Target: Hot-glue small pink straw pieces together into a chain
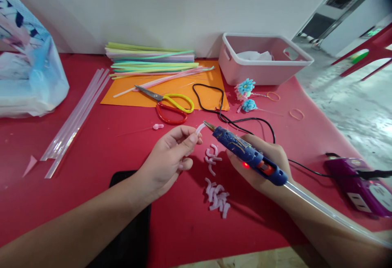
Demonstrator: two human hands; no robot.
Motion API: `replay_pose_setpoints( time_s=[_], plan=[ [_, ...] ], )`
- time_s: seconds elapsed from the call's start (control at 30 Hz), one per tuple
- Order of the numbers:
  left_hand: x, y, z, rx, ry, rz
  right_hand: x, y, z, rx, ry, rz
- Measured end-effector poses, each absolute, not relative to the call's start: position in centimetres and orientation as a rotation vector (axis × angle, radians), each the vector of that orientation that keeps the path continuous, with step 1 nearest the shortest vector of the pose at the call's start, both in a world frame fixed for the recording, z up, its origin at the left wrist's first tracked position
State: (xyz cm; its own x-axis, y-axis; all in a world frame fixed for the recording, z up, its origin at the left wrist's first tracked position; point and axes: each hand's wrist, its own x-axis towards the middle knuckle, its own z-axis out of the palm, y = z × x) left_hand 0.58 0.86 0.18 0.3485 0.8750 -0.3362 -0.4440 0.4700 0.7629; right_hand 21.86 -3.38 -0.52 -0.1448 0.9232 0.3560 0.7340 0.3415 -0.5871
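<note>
Hiding its handle, the right hand [274, 152] grips a glue gun [240, 144], the left hand [171, 155] a pink strip [200, 128].

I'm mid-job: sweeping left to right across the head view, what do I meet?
Printed bag → clear sticks → left hand pinching a pale strip → small pale pieces → right hand gripping the glue gun → purple power strip.

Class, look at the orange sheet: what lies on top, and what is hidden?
Colourful pipe cleaners, part of the scissors and some black cord lie on the orange sheet. The surface beneath them is covered.
</note>
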Motion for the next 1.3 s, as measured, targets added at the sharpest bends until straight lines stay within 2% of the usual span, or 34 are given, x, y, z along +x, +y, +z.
replay_pose_setpoints(
  time_s=[1.3],
  plan=[
    [0.48,1.01,0.09,0.759,0.88,0.983,21.83,-3.34,-0.51,-1.416,-1.954,0.395]
  ],
)
